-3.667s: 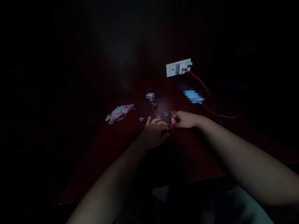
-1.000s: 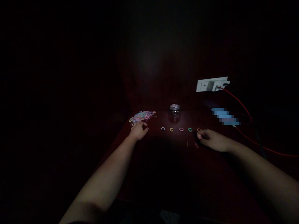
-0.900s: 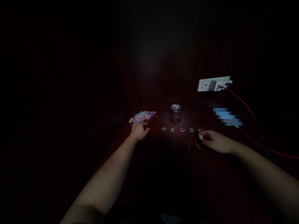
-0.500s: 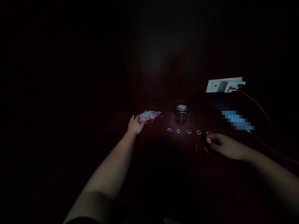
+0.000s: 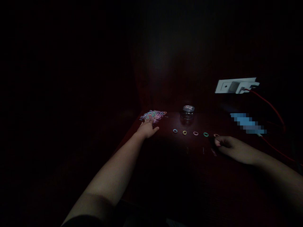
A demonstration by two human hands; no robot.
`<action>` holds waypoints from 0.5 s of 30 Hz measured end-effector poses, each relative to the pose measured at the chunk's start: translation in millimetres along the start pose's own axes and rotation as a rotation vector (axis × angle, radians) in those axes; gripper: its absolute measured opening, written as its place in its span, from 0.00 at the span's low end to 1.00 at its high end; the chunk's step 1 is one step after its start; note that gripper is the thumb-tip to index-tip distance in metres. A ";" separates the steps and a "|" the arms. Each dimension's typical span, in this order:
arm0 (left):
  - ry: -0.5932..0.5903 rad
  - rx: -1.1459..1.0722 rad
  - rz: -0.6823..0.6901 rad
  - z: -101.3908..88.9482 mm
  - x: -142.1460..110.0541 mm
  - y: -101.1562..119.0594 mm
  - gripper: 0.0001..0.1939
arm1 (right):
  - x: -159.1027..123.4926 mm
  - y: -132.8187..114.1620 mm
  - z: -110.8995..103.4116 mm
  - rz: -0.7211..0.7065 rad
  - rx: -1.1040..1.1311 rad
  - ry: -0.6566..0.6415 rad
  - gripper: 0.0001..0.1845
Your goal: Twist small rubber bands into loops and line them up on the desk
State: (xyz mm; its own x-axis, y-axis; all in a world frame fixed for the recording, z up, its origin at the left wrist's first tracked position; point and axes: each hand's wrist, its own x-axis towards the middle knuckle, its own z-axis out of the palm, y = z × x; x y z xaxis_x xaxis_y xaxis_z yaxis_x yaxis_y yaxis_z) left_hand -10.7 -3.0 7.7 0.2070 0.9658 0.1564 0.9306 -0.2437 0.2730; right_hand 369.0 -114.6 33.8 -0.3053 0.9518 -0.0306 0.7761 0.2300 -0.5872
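Left hand (image 5: 147, 128) lay spread at the band pile (image 5: 157, 116), left of the jar (image 5: 188, 112); right hand (image 5: 236, 149) curled by the peach ring (image 5: 215, 135), nearer and right of the jar, grip unclear; a careless left sweep could have scattered the pile

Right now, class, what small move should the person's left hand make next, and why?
Probably the left hand should pinch from the near edge of the pile of coloured bands: it lies open there, thumb spread wide, within easy reach. The right hand is away from the pile, curled beside the orange ring at the row's end.
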 end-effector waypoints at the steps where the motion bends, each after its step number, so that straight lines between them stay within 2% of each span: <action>1: 0.009 -0.010 0.007 -1.0 -0.4 1.0 0.37 | -0.2 -0.3 -0.2 -0.007 0.006 -0.016 0.09; 4: 0.116 -0.054 0.023 -6.7 0.0 0.0 0.34 | -0.1 -0.1 -0.7 -0.022 0.038 -0.064 0.10; 7: 0.335 -0.115 0.004 -14.1 2.0 -8.8 0.26 | 0.1 1.0 -0.9 -0.012 0.064 -0.067 0.10; 9: 0.447 -0.165 -0.023 -18.4 2.6 -17.4 0.26 | 0.0 1.5 -1.0 -0.019 0.069 -0.068 0.10; 12: 0.494 -0.241 -0.054 -23.0 1.2 -29.0 0.25 | 0.2 1.7 -1.0 -0.025 0.062 -0.069 0.09; 15: 0.490 -0.238 -0.108 -26.2 -2.3 -35.8 0.18 | 1.1 1.8 -0.7 -0.030 0.059 -0.064 0.09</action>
State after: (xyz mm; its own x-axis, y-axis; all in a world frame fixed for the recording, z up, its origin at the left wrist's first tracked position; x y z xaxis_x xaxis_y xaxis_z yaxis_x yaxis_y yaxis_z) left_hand -52.5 1.2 22.5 -0.1032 0.8457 0.5235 0.8331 -0.2140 0.5100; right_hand 370.5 -113.0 33.3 -0.3634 0.9295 -0.0628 0.7332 0.2438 -0.6348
